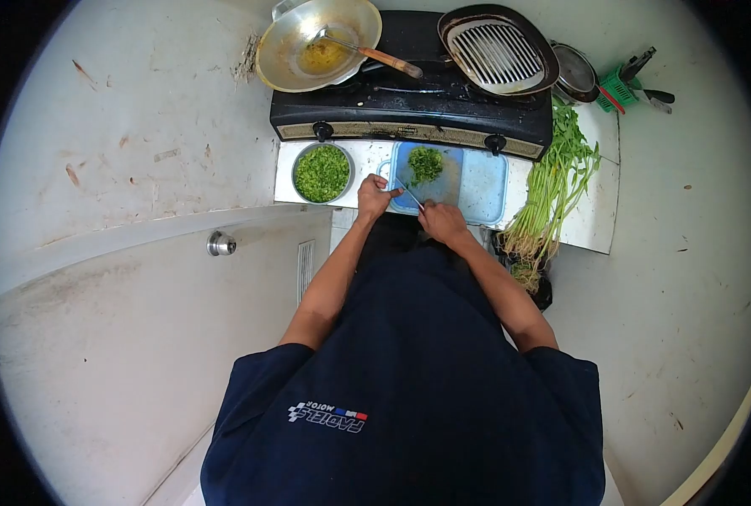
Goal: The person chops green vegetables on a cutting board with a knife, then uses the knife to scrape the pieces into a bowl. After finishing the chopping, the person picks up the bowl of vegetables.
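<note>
My right hand [443, 223] is closed around the handle of a knife [411, 196], whose blade slants up and left over the near part of a blue cutting board [495, 187]. My left hand [376, 199] is at the board's left edge, by its loop handle, with the thumb reaching toward the blade and apart from the fingers. A small pile of chopped green herbs [426, 165] lies on the board beyond the blade. Left of the board, a round bowl [349, 187] is filled with finely chopped greens [321, 172].
A black gas stove [409, 105] stands behind the board, carrying a wok [274, 59] with a wooden-handled spatula [384, 59] and a grill pan [498, 51]. Long-stemmed leafy greens [552, 185] lie at the right. Farther back are a lidded pot [573, 72] and a green basket [618, 87] with utensils.
</note>
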`<action>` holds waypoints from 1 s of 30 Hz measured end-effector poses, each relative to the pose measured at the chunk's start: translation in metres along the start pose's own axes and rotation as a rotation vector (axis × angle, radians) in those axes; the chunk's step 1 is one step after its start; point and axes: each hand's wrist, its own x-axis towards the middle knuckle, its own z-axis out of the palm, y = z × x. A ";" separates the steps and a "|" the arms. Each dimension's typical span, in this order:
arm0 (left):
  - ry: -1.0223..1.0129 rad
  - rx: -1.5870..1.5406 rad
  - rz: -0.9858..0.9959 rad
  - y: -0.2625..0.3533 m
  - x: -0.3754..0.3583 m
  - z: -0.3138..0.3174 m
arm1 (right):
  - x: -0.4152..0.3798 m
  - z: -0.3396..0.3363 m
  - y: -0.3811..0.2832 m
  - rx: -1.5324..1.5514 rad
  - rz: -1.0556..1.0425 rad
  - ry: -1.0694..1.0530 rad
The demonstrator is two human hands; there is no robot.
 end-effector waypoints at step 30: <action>-0.055 -0.035 -0.050 -0.004 0.008 0.000 | 0.000 -0.005 -0.005 0.009 -0.041 0.001</action>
